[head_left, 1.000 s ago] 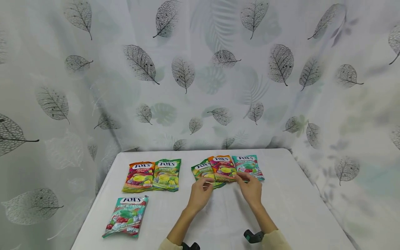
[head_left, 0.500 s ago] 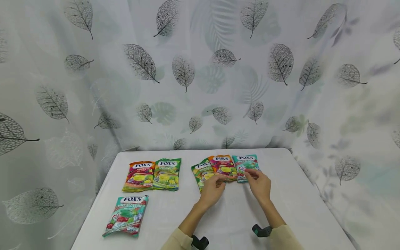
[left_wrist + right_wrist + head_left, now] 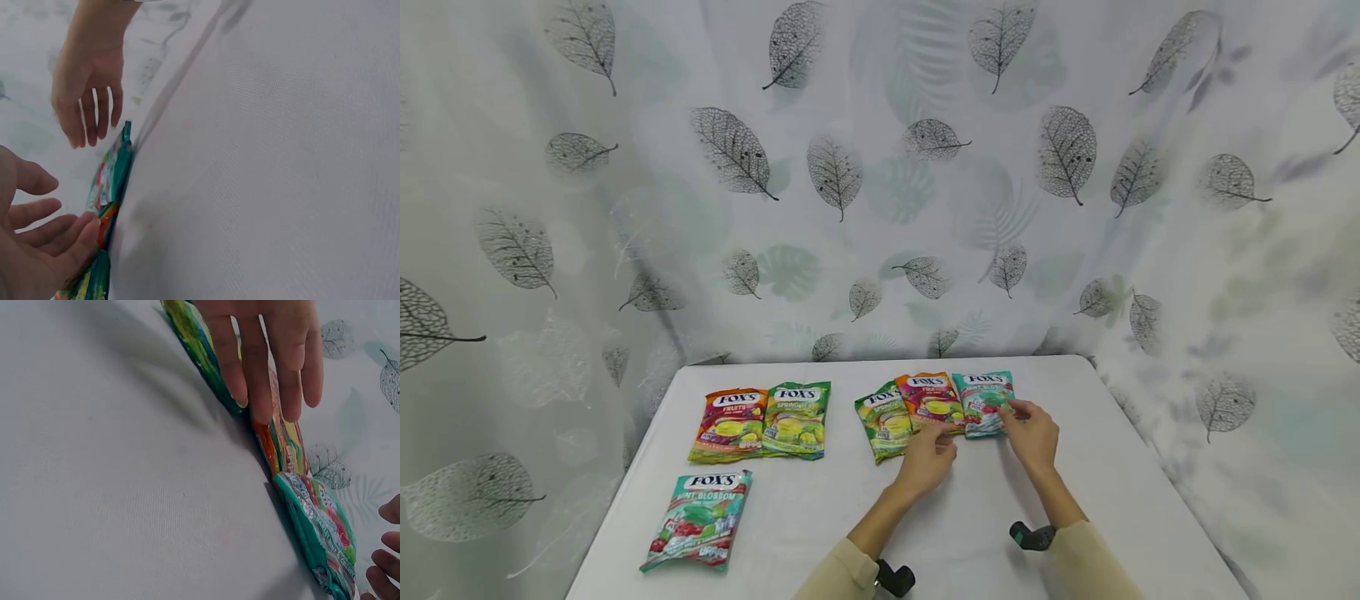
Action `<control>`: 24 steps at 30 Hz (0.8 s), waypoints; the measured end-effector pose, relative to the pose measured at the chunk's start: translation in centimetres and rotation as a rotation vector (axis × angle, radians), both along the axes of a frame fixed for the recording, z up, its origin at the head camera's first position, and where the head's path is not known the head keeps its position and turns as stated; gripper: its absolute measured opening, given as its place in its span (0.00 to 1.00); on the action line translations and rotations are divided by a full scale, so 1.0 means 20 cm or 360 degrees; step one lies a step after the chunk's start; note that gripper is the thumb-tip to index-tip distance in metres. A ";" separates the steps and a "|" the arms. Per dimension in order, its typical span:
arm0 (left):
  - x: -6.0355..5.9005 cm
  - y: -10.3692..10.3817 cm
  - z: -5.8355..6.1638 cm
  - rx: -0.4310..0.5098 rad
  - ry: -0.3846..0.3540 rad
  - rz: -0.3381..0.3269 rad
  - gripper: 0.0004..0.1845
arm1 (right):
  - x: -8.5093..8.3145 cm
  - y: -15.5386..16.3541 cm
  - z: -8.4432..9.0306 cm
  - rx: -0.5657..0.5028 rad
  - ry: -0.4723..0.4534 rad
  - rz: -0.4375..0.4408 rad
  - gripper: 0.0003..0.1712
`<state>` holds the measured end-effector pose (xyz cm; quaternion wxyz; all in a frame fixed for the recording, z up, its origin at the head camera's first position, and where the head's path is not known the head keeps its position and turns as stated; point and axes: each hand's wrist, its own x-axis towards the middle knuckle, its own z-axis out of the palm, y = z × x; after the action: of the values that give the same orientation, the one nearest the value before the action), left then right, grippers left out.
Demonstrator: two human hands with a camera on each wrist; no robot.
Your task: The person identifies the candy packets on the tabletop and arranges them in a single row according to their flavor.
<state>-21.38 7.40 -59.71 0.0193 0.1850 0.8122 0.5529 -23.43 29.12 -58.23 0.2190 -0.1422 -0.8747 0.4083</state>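
Both relaxed, empty hands, left hand (image 3: 931,454) and right hand (image 3: 1033,432), rest fingertips against the overlapping foil candy packets (image 3: 934,402), seemingly squaring the row.

green bag (image 3: 883,419), orange bag (image 3: 929,401), teal bag (image 3: 984,400), flat, overlapping row

A white-clothed table (image 3: 820,533) carries six candy bags (image 3: 796,419), apparently three overlapping at the back right.

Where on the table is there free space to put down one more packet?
Free: the white table right of the right hand, and the front middle between the lone mint packet and the left hand. Crowded: the back row.
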 end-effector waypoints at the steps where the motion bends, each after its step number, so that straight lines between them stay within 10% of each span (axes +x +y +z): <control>1: 0.00 0.01 -0.01 -0.0014 -0.0004 0.0000 0.20 | -0.01 0.01 0.00 0.0004 -0.0004 0.0001 0.19; 24: -0.08 0.20 -0.05 -0.0105 0.0084 -0.0031 0.27 | -0.14 0.12 -0.05 -0.0159 -0.0354 -0.0029 0.30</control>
<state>-22.92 11.43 -60.79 0.0094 0.2068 0.8284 0.5205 -26.21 31.61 -59.18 0.1171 -0.2052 -0.8709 0.4311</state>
